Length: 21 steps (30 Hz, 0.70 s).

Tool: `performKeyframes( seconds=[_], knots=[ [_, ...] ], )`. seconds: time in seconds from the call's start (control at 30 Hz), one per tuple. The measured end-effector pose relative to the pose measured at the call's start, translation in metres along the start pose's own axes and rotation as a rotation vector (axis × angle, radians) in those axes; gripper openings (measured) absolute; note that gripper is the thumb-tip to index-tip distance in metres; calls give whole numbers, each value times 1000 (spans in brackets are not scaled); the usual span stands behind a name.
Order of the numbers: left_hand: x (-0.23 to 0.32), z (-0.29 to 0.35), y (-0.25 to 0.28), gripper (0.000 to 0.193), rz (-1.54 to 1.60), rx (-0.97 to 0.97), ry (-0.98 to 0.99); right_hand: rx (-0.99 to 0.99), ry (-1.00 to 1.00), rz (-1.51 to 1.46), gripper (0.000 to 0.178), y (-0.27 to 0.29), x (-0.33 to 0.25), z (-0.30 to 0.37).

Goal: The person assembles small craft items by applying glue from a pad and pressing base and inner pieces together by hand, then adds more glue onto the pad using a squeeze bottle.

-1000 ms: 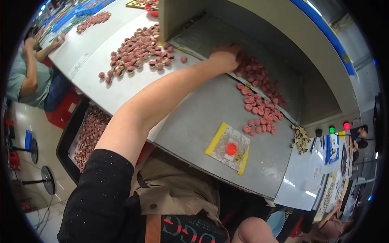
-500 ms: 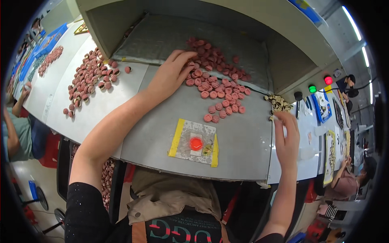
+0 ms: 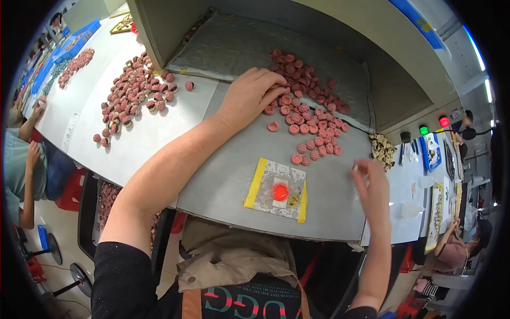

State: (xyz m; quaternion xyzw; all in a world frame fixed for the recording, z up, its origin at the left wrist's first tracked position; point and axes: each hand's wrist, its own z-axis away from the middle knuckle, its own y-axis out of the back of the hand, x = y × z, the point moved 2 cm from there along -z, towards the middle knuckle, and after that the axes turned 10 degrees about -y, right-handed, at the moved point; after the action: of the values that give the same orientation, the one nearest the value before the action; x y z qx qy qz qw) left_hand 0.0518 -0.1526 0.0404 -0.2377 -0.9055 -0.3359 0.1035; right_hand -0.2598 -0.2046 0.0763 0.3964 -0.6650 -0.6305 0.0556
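My left hand [image 3: 249, 95] reaches to the left edge of a heap of small pink cup-shaped pieces [image 3: 303, 74]. Its fingers and thumb stretch apart over the nearest pieces; the fingertips partly hide what they touch. My right hand [image 3: 373, 183] is over the right side of the grey table, thumb and forefinger pinching a small pale piece [image 3: 356, 168]. Just beyond it lies a pile of small cream-and-dark pieces [image 3: 382, 149]. Between my hands, a glowing red round light [image 3: 280, 192] sits on a clear plate [image 3: 265, 199] edged with yellow tape.
A grey hood [image 3: 319, 21] overhangs the far side. At left lie many pink balls with dark parts [image 3: 130, 93]. Green and red lamps [image 3: 423, 129] sit on the hood's right edge. A blue tray [image 3: 430, 151] stands farther right. Co-workers [image 3: 32, 170] sit at both sides.
My right hand has moved from the cream-and-dark pile toward me, with a small pale piece in its fingertips. A single pink cup now lies apart below my left hand. The whole view has shifted.
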Motion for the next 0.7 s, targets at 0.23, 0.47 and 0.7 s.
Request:
performKeyframes(
  seconds=[0.23, 0.47, 0.7],
  knots=[
    [13, 6, 10, 18, 306, -94, 216, -38, -78, -209, 20, -30, -24, 48],
    [75, 45, 67, 33, 925, 2, 796, -6, 18, -124, 27, -23, -23, 50],
    [126, 98, 62, 30, 1296, 138, 996, -50, 28, -66, 28, -16, -33, 49]
  ],
)
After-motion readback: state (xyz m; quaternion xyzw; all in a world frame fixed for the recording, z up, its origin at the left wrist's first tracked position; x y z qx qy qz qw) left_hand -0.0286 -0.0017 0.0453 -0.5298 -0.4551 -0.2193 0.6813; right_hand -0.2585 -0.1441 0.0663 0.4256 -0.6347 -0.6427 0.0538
